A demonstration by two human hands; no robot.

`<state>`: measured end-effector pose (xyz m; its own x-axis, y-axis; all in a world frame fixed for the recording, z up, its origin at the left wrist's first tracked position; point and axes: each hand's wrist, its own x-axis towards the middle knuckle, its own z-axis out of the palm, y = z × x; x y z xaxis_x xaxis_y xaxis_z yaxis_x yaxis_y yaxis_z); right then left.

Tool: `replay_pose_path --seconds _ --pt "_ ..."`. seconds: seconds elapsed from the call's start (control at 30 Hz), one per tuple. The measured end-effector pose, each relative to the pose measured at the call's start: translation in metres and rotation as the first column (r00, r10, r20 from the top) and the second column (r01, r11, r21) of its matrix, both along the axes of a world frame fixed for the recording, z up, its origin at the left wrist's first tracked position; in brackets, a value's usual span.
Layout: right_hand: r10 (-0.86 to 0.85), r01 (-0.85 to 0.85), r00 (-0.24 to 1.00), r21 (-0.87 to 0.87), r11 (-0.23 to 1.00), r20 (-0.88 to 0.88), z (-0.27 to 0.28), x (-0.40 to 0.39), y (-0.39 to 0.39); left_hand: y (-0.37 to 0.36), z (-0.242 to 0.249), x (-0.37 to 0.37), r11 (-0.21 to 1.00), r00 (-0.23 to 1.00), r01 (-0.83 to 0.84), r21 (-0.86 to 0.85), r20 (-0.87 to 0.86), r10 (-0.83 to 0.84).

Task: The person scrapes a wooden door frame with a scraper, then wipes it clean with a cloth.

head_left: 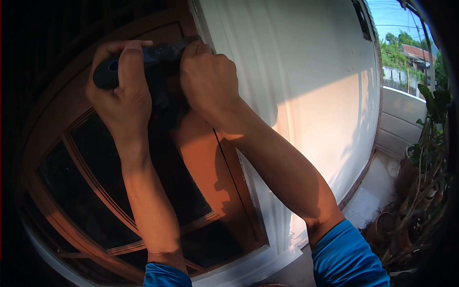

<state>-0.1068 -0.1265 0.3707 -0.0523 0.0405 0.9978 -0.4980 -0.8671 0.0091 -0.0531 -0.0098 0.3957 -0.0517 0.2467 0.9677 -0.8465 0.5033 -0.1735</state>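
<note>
A dark power tool (160, 56), seemingly a drill, is held up in front of the brown wooden door (203, 155), near the door's edge by the white frame. My left hand (125, 79) is wrapped round the tool's rounded rear end, with the thumb across its side. At the tool's front end my right hand (208, 74) is closed, its fingers pinched near the tip by the door edge. What the right fingertips grip is hidden behind the hand. The tool's lower part is lost in dark shade.
Glass panes (103, 162) sit in the door's lower part. To the right stands a white wall (325, 91), partly sunlit. Potted plants (428, 158) and a low white wall (399, 115) are at the far right, beside a pale tiled floor (377, 184).
</note>
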Motion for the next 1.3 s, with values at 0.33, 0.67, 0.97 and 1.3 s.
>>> replay_pose_path --seconds 0.33,0.67,0.97,1.3 --pt "0.009 -0.009 1.0 0.014 1.0 0.016 -0.005 0.003 0.003 0.0 -0.008 0.004 1.0 1.0 -0.029 0.002 0.001 0.029" --pt "-0.035 0.034 0.998 -0.011 0.999 -0.048 -0.015 -0.007 0.004 0.004 -0.022 0.0 0.998 0.998 -0.058 -0.007 0.015 0.058" --pt "-0.053 0.053 0.998 -0.004 0.999 -0.027 0.03 0.0 0.0 0.002 0.023 0.005 1.0 1.0 -0.007 0.003 -0.012 0.008" --pt "-0.018 0.018 1.0 -0.018 1.0 -0.008 0.058 0.001 -0.001 -0.005 0.057 0.012 0.998 0.998 0.06 -0.006 -0.005 -0.06"
